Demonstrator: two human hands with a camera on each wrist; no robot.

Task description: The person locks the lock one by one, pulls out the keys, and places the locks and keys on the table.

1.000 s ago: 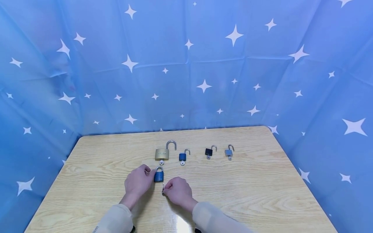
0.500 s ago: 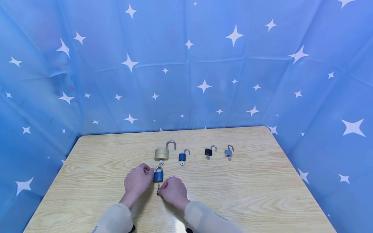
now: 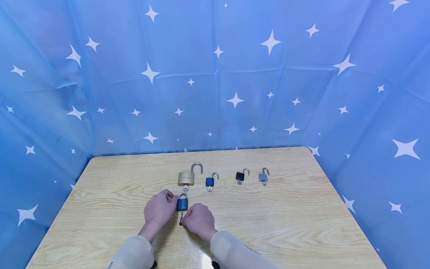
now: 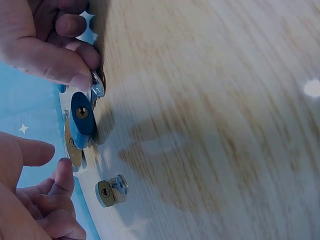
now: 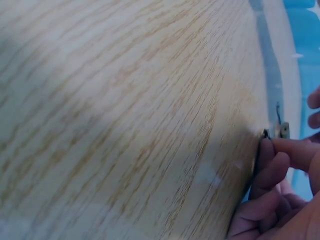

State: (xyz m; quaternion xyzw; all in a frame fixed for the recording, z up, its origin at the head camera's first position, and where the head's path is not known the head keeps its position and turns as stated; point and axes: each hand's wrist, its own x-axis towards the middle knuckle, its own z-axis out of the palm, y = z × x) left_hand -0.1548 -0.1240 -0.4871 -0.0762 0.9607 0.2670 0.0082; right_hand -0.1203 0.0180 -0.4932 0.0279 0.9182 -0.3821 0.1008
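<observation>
A locked blue padlock (image 3: 182,204) lies near the middle front of the table, its brass keyhole facing the left wrist camera. My left hand (image 3: 159,211) is just left of it, thumb and fingers apart in the left wrist view with nothing between them; whether a fingertip touches the padlock is unclear. My right hand (image 3: 200,220) pinches a small key (image 4: 98,85) by its head, slightly in front of the padlock. In the right wrist view, the right fingers (image 5: 270,165) hide most of the key.
Behind the hands stand unlocked padlocks with keys in them: a large brass one (image 3: 186,178), a small blue one (image 3: 209,182), a black one (image 3: 240,176) and a grey one (image 3: 262,177). Another small brass-faced padlock (image 4: 105,193) with a key shows in the left wrist view.
My right hand has moved left with the key, which now points towards the underside of the blue padlock. The left hand and the padlock have stayed nearly still.
</observation>
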